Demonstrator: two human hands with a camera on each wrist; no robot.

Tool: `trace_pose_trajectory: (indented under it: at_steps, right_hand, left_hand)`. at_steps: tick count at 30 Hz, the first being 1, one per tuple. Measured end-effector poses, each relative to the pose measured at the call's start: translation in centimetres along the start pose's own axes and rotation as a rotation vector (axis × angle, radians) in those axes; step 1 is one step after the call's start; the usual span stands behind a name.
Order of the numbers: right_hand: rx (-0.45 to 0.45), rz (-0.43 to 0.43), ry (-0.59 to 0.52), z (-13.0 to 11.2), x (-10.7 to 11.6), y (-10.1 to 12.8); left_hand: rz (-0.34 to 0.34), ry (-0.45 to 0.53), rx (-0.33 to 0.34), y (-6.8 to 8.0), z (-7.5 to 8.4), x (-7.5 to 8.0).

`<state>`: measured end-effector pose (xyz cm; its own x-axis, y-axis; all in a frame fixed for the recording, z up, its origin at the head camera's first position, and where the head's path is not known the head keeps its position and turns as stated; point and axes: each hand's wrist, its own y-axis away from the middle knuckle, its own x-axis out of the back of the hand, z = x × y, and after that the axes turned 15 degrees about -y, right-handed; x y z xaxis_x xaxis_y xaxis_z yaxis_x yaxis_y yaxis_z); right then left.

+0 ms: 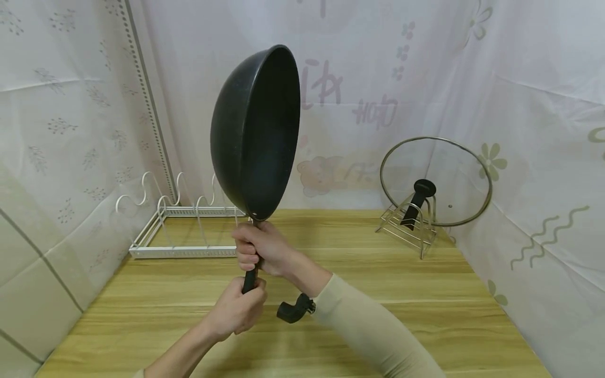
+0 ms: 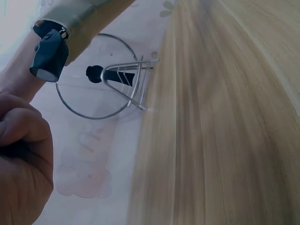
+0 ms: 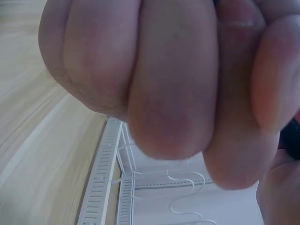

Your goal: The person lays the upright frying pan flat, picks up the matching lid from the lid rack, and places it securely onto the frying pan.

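The head view is lit brightly and evenly by diffuse light, with only soft shadows cast toward 6 o'clock on the wooden tabletop (image 1: 359, 262) and the hollow of the black wok (image 1: 227, 126) left in deep darkness. In the left wrist view, the curtain (image 2: 14, 21) is washed out at 10 o'clock. In the right wrist view, dimly lit right-hand fingers (image 3: 173, 89) are softly rendered.
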<state>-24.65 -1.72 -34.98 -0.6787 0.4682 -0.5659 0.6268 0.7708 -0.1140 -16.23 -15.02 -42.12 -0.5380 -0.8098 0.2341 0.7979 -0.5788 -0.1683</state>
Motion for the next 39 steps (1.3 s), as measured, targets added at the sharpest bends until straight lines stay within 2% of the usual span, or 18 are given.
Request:
trace_pose_trajectory:
  at_steps: [14,18,24,27,39]
  right_hand:
    - [0.02,0.042,0.0,-0.6,1.7,1.2]
    - [0.02,0.068,-0.014,-0.7,2.1,1.4]
    - [0.032,0.11,-0.061,-0.8,2.6,1.8]
    - [0.03,0.118,-0.098,-0.8,2.8,2.0]
    - [0.011,0.001,-0.296,-1.3,4.1,3.1]
  left_hand:
    - [-0.144,0.104,-0.019,-1.6,-0.4,-0.7]
    - [-0.19,0.168,-0.018,-2.1,-0.5,-0.9]
    - [-0.28,0.28,-0.075,-2.9,-0.6,-1.5]
    - [-0.317,0.35,-0.082,-3.2,-0.7,-1.8]
    - [-0.452,0.51,-0.06,-4.3,-0.7,-2.5]
